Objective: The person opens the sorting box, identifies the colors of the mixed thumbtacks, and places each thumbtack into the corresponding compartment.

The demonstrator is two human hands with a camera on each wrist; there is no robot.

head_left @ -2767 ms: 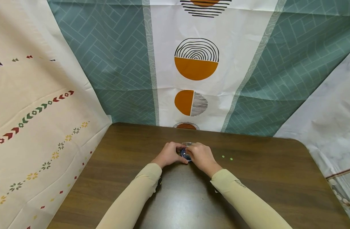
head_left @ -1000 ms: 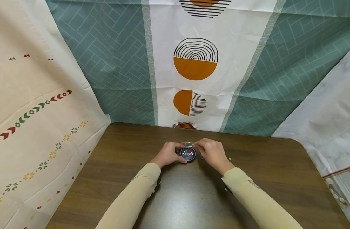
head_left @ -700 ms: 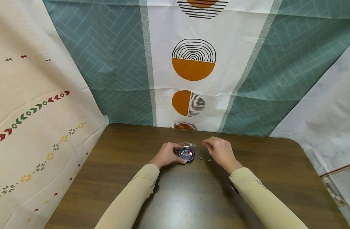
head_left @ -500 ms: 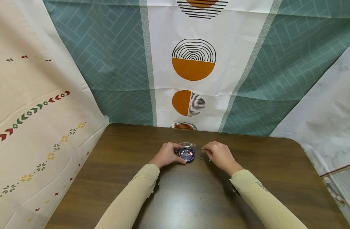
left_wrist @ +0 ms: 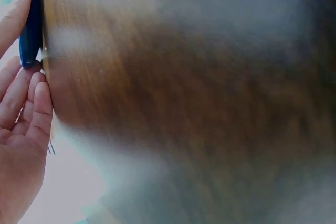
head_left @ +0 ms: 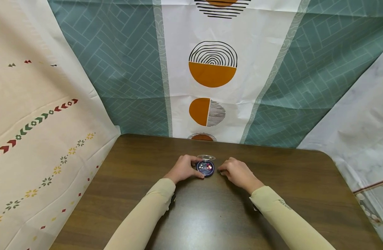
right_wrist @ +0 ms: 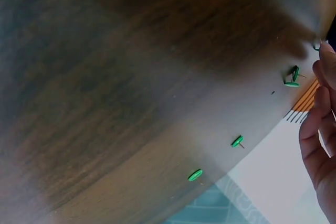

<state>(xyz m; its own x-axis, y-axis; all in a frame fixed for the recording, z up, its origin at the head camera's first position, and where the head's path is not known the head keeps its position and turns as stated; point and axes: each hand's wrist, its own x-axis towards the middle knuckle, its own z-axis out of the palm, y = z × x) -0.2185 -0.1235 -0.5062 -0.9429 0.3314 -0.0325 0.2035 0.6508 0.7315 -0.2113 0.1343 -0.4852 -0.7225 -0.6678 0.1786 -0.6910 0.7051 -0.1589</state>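
My left hand (head_left: pixel 185 169) holds a round blue case (head_left: pixel 207 176) on the table, thumb at the near side and fingers at the far side. Its clear lid (head_left: pixel 206 157) stands raised at the back, and small red and white pieces show inside. In the left wrist view the case (left_wrist: pixel 31 30) appears edge-on beside the thumb. Just right of the case, my right hand (head_left: pixel 238 173) is low over the table. Its thumb and finger pinch a green thumbtack (right_wrist: pixel 316 47), mostly hidden by the fingertips. Near them lie two more green thumbtacks (right_wrist: pixel 292 83), close together.
Farther off in the right wrist view lie a green thumbtack (right_wrist: pixel 238 141) with its pin showing and another green tack (right_wrist: pixel 195 175). The brown wooden table (head_left: pixel 191 215) ends at a patterned curtain (head_left: pixel 207 86) behind. Cloth (head_left: pixel 38 156) hangs at the left.
My right hand has left the case's lid, moved right, then come down to the tacks beside the case. Small green tacks showed there before the hand covered them. My left hand stays on the case.
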